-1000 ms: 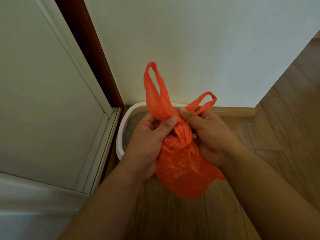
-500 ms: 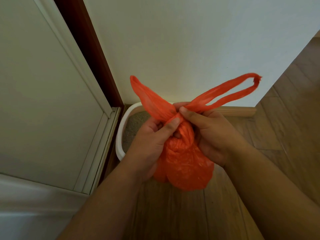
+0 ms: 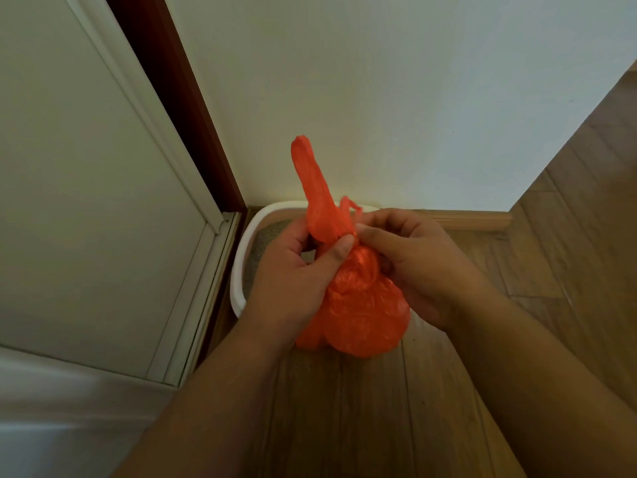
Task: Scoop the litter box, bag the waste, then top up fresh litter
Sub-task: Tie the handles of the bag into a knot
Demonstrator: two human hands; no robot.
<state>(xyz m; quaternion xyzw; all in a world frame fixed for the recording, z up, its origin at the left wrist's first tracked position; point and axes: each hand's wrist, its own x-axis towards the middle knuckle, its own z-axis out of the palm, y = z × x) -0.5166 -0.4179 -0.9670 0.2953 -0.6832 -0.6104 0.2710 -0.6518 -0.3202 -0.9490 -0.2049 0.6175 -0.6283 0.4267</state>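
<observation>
**Tying off the waste bag above the litter box**

Reading left to right, I first see the white plastic litter box with grey litter [image 3: 241, 270], standing on the floor in the corner beneath the hands; only its left rim and a strip of litter show. Next comes the left hand [image 3: 293, 270], its thumb and fingers pinching the gathered neck of the crumpled orange plastic bag [image 3: 362, 312], from which one twisted handle stands upright. The bag hangs in mid-air, in front of the box and clear of the wooden plank floor [image 3: 568, 236]. The right hand [image 3: 410, 257] pinches the second, shorter handle end at the knot between thumb and forefinger; its other fingers curl behind the bag.

I judge the step in hand to be bagging the waste: the knot is forming but looks loose. The next move calls for drawing both handles apart to cinch it, firmly but without tearing the thin film.

Most of the box is hidden by hands and bag. I cannot see any scoop or fresh litter supply, nor the bag's contents.
</observation>
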